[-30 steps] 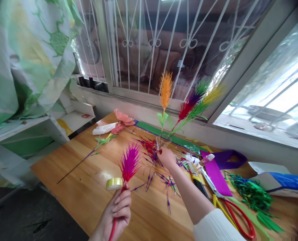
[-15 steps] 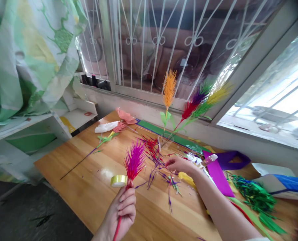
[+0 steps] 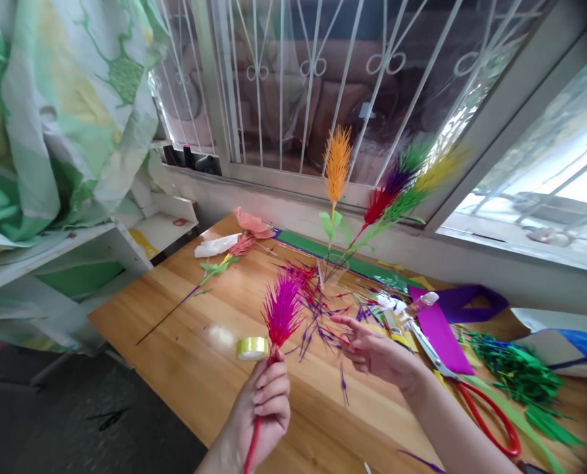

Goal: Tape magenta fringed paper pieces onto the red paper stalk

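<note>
My left hand (image 3: 268,401) is closed around the red stem of an artificial flower spike (image 3: 282,308) with magenta and red bristles, held upright over the table. Just left of that fist stands a roll of clear yellowish tape (image 3: 253,348). My right hand (image 3: 372,352) hovers over the table with its fingers apart; a small red bit shows near the fingertips, and I cannot tell whether they touch it. Loose purple and red strips (image 3: 318,322) lie scattered beyond and beside it. Scissors with red handles (image 3: 491,418) rest by my right forearm.
A finished pink spike (image 3: 237,247) on a thin stem lies at the back left of the wooden table (image 3: 185,355). Orange (image 3: 337,164) and multicoloured spikes (image 3: 392,191) stand at the back. Green tinsel strips (image 3: 518,368) and purple paper (image 3: 441,332) lie at right.
My right hand has drawn back slightly toward me from the scattered strips. The view has shifted, bringing the scissors into sight. My left hand still holds the magenta spike.
</note>
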Demonstrator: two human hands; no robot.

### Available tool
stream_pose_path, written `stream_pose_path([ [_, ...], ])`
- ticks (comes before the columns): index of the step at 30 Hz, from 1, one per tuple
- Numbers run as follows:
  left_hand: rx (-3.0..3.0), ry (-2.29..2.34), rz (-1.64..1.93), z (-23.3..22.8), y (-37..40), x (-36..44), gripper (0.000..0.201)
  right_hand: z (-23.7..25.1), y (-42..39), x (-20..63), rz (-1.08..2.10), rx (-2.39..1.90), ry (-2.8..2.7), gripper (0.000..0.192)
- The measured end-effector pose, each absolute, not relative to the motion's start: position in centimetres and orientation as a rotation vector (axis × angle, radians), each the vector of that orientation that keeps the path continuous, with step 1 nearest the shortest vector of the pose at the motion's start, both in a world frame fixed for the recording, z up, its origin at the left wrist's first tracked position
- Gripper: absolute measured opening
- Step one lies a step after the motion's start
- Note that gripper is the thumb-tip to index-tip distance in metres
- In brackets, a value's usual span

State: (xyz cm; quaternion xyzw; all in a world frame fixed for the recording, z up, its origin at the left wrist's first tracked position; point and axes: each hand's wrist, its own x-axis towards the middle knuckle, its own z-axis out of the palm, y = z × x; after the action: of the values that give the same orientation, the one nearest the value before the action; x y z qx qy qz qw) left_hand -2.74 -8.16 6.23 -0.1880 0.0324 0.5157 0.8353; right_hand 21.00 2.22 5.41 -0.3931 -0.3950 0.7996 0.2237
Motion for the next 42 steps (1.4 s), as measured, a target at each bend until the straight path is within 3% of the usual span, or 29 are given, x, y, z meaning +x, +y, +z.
stream_pose_path([
  [5, -0.421, 0.093, 1.117, 6.4, -8.3, -2.4, 0.024, 6.9, -1.4, 18.4, 2.185, -0.780, -0.924, 0.019],
  [9, -0.428, 0.101, 1.190, 6.4, -8.3, -1.9, 0.026, 8.6, -3.7, 15.6, 2.095, -0.703, -0.932, 0.014],
  [16, -0.310, 0.118, 1.179, 5.8, -8.3, -1.6, 0.007, 9.9, -5.5, 11.7, 1.169, -0.990, -1.530, 0.005],
  [18, -0.291, 0.115, 1.190, 5.7, -8.3, -1.7, 0.005, 9.7, -5.6, 11.0, 1.040, -0.992, -1.588, 0.012],
  [31, -0.058, 0.451, 1.210, 6.0, -7.6, -3.0, 0.016, 5.8, -5.1, 11.5, 1.562, -1.055, -0.719, 0.042],
  [36, 0.193, 0.657, 1.252, 6.6, -7.5, -2.2, 0.013, 5.9, -5.3, 10.7, 1.499, -1.034, -0.736, 0.037],
  [42, 0.404, 0.999, 1.220, 5.9, -7.8, -0.8, 0.040, 5.7, -6.3, 8.8, 1.245, -1.064, -0.882, 0.028],
])
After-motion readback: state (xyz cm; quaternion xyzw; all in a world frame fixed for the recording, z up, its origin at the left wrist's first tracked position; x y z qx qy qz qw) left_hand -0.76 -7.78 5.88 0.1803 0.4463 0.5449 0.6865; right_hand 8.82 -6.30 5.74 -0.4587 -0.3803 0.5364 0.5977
